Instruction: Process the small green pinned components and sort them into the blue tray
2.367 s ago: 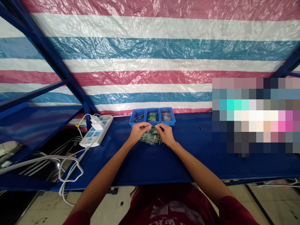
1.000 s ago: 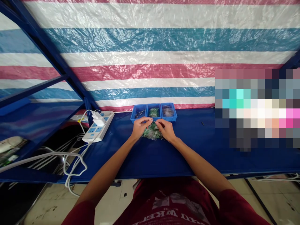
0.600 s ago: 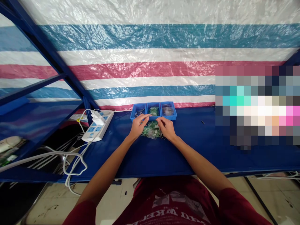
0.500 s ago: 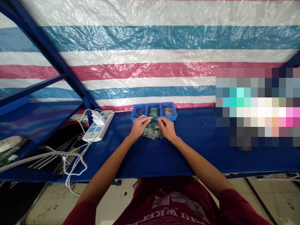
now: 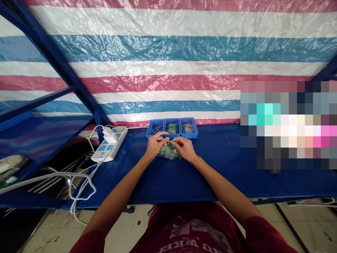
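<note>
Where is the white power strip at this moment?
In the head view, the white power strip lies on the left side of the blue table, between the left hand and the blue metal frame.

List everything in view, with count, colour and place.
Bins: three, blue, table's far side
Bin contents: uncounted, dark, green and clear, inside
Pile: one, green and clear, before bins
Loose part: one, dark, right
Power strip: one, white-blue, left
Adapter: one, white, on strip
Cables: several, white, left
Table: blue, centre
Sheet: striped red-white-blue, behind
Frame: blue, sides
Pixelated patch: one, right, unreadable
Slim piece: one, pale, between hands
Shirt: one, red, bottom
Left hand, right hand: bare, over pile
</note>
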`<state>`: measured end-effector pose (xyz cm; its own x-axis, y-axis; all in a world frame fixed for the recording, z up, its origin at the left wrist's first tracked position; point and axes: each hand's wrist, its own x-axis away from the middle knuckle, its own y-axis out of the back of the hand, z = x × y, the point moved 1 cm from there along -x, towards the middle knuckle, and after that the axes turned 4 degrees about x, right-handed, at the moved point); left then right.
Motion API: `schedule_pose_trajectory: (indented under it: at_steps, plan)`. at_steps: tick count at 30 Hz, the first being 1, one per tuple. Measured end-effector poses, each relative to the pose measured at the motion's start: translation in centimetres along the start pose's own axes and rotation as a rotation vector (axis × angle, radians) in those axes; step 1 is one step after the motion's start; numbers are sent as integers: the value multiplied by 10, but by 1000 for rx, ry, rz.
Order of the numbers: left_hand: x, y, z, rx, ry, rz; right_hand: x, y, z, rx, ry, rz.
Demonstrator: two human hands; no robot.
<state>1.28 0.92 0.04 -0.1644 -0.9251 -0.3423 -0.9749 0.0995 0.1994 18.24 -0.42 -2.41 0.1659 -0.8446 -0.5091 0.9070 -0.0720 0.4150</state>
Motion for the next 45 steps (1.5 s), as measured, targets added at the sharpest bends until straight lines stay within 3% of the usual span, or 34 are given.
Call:
schedule_pose_trajectory:
  at_steps: [6,11,17,20,25,26,30,37,41,45]
  plan:
    - [1,-2,0,55,21,26,0,2,1,-9,-19,29]
    - [-2,-3,2,160,23,-7,-1,4,0,-78,-87,-35]
    - [-2,-10,11,122,14,-42,0,2,-3,-105,-108,-28]
    - [-2,-7,9,36,-41,-65,0,1,-3,-84,-99,-26]
    - [-12,21,1,-363,-295,-355,0,2,-3,-90,-116,-19]
    - [-15,26,2,-466,-316,-359,0,2,-3,-83,-116,-19]
    - [-23,34,11,-785,-328,-195,-1,3,-3,-19,-99,-41]
    - [-17,38,14,-787,-306,220,-5,5,-13,175,-75,-73]
    - [-18,55,11,-855,-186,273,-5,4,-16,186,-69,-58]
    - [-19,58,11,-985,-115,438,-5,4,-16,166,-59,-44]
